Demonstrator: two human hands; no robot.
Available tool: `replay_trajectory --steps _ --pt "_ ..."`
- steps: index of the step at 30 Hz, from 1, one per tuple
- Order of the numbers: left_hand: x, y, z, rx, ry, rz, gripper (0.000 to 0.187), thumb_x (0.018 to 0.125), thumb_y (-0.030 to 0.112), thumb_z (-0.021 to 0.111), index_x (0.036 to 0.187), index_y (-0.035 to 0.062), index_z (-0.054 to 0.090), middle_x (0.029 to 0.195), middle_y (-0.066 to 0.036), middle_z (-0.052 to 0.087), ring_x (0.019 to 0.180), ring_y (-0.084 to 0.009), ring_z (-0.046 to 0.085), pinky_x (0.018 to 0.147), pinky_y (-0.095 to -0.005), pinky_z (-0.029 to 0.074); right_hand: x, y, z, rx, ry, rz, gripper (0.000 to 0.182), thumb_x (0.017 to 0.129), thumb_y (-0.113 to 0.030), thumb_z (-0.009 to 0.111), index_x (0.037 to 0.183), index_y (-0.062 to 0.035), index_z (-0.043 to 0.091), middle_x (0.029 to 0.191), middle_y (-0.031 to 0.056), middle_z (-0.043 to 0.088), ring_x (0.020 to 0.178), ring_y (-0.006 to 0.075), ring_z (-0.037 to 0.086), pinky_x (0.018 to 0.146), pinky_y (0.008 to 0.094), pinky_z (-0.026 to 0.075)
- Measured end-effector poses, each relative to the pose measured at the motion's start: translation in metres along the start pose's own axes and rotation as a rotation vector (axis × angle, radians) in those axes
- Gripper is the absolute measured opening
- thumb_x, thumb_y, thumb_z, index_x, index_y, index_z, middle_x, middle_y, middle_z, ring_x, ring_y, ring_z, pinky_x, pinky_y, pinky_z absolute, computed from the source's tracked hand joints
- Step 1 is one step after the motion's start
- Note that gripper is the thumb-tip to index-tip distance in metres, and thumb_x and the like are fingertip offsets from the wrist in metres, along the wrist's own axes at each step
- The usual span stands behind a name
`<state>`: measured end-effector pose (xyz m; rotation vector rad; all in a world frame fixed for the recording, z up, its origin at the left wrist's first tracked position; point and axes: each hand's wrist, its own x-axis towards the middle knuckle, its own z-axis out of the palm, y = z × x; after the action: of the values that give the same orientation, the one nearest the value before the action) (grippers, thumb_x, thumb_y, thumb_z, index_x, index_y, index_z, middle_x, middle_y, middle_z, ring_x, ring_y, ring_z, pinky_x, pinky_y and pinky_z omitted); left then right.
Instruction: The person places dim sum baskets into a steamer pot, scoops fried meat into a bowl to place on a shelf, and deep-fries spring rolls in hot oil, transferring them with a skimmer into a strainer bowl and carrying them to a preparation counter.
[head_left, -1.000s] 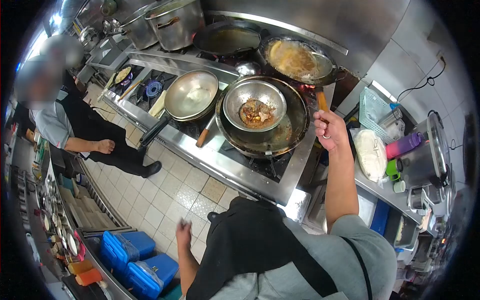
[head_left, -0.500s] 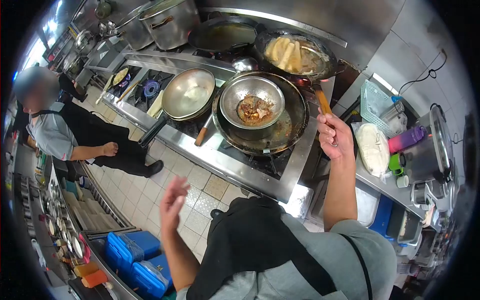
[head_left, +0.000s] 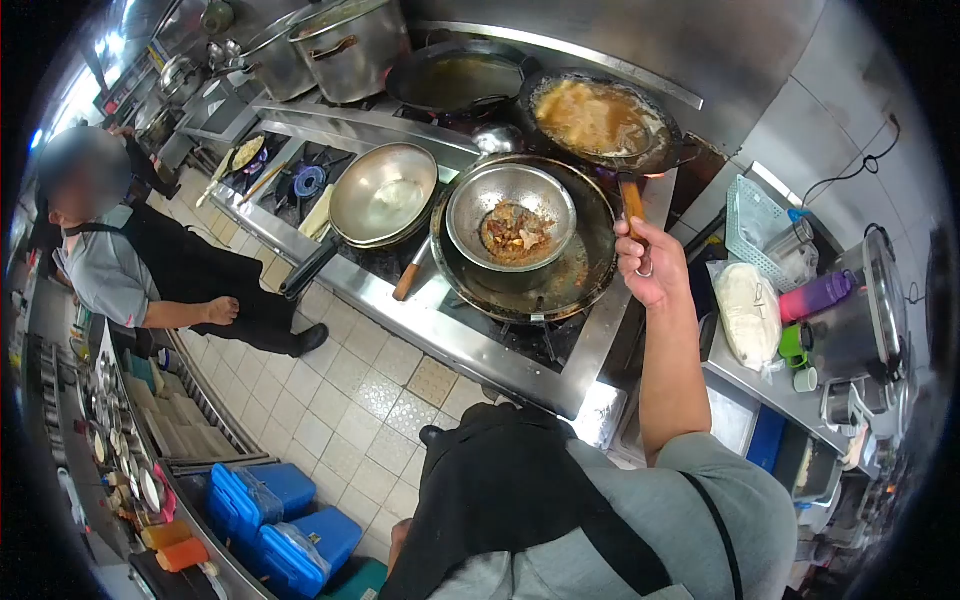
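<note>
My right hand (head_left: 652,262) is closed around a wooden handle (head_left: 632,198) with a metal ring at its end. The handle meets the front rim of a black wok (head_left: 660,150); what it joins is hard to make out. Bubbling brown oil (head_left: 605,120) fills the wok, and pale food shows blurred beneath it. Left of my hand, a metal strainer bowl (head_left: 465,225) with browned bits (head_left: 515,232) rests over a wide dark pan (head_left: 590,270). Only a sliver of my left arm or hand (head_left: 398,540) shows beside my apron; its fingers are hidden.
Steel pans (head_left: 385,190) and another wok (head_left: 455,80) sit on the stove. A co-worker (head_left: 180,250) stands at the left. On the right counter are a blue-green basket (head_left: 742,220), a white bag (head_left: 748,315) and a purple bottle (head_left: 820,295). Blue boxes (head_left: 310,545) are lower left.
My left hand has dropped from beside the stove to behind my apron. The pale rolls, distinct before, are now blurred in churning oil. My right hand keeps its hold on the wooden handle.
</note>
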<state>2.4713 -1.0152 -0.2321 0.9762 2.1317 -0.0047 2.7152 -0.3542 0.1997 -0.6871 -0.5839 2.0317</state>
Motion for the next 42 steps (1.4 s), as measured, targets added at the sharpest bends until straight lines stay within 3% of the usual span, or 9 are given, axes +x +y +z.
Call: replay_trajectory --steps 4,7,10,15,19,27,28,32,42 --pt "0.025 0.007 0.0 0.092 0.265 0.209 0.036 0.088 0.032 0.05 0.113 0.0079 0.058 0.1 -0.014 0.063 0.079 -0.0241 0.061 0.066 -0.0353 0.05 0.021 0.015 0.008 0.034 -0.04 0.036 0.01 0.085 -0.011 0.052 0.092 -0.0055 0.046 0.076 0.0044 0.052 0.053 0.0076 0.043 0.042 0.0188 0.036" --pt "0.003 0.12 -0.117 -0.935 0.118 -0.362 0.04 0.086 0.025 0.055 0.117 0.0004 0.052 0.105 -0.016 0.061 0.075 -0.0218 0.06 0.06 -0.0325 0.049 0.033 0.023 0.009 0.126 -0.086 0.072 0.012 0.087 -0.011 0.051 0.096 -0.0029 0.049 0.077 0.0017 0.049 0.053 0.005 0.043 0.041 0.0172 0.038" --pt "-0.004 0.179 -0.173 -1.14 0.212 -0.418 0.047 0.084 0.021 0.058 0.123 -0.0014 0.045 0.11 -0.018 0.057 0.075 -0.0237 0.06 0.059 -0.0336 0.049 0.034 0.021 0.009 0.162 -0.139 0.058 0.015 0.088 -0.01 0.049 0.1 -0.0015 0.049 0.076 0.0018 0.049 0.052 0.0048 0.043 0.04 0.0176 0.038" --pt "0.018 0.134 -0.142 -0.989 0.164 -0.233 0.049 0.084 0.024 0.057 0.125 0.0004 0.043 0.113 -0.018 0.056 0.077 -0.0247 0.061 0.061 -0.0344 0.049 0.019 0.008 -0.001 0.188 -0.178 0.01 0.018 0.087 -0.01 0.049 0.102 0.0005 0.049 0.076 0.0025 0.049 0.05 0.0047 0.042 0.038 0.0173 0.036" --pt "0.045 0.02 -0.035 0.046 0.272 0.265 0.041 0.086 0.033 0.052 0.117 0.0061 0.055 0.107 -0.016 0.061 0.084 -0.0271 0.062 0.071 -0.0362 0.049 0.001 -0.002 0.0 0.025 -0.071 -0.014 0.013 0.082 -0.008 0.053 0.093 -0.0056 0.046 0.072 0.0027 0.048 0.049 0.006 0.041 0.038 0.0197 0.033" --pt "0.06 0.011 -0.046 -0.563 0.039 -0.173 0.037 0.085 0.032 0.053 0.112 0.0068 0.059 0.102 -0.017 0.063 0.092 -0.0246 0.062 0.079 -0.0344 0.048 -0.001 0.009 0.005 -0.677 0.283 -0.265 0.041 0.079 -0.002 0.049 0.119 -0.0083 0.042 0.064 -0.0001 0.043 0.042 0.0051 0.037 0.031 0.0209 0.028" --pt "0.061 0.013 -0.047 -0.72 0.054 -0.235 0.037 0.084 0.03 0.055 0.112 0.006 0.059 0.102 -0.017 0.063 0.092 -0.0243 0.062 0.078 -0.0343 0.048 -0.003 0.004 0.003 -0.768 0.3 -0.187 0.051 0.079 -0.002 0.049 0.128 -0.0082 0.038 0.072 0.0039 0.051 0.052 0.0122 0.05 0.043 0.0266 0.042" --pt "0.066 0.041 -0.08 -0.853 0.139 -0.228 0.032 0.085 0.024 0.054 0.108 0.0022 0.06 0.096 -0.015 0.065 0.089 -0.0208 0.063 0.075 -0.0316 0.049 0.03 0.018 -0.032 -1.293 0.393 -0.554 0.065 0.078 -0.013 0.055 0.137 -0.004 0.027 0.115 0.0233 0.053 0.101 0.0311 0.055 0.088 0.0344 0.041" --pt "0.139 -0.007 -0.139 -0.258 -0.076 0.124 0.034 0.085 0.024 0.054 0.11 0.0021 0.058 0.098 -0.014 0.064 0.085 -0.0216 0.063 0.07 -0.0327 0.049 0.038 0.034 -0.008 -1.753 0.47 -0.436 0.064 0.077 -0.018 0.059 0.135 -0.0096 0.033 0.111 0.0223 0.055 0.104 0.036 0.052 0.089 0.0416 0.041"
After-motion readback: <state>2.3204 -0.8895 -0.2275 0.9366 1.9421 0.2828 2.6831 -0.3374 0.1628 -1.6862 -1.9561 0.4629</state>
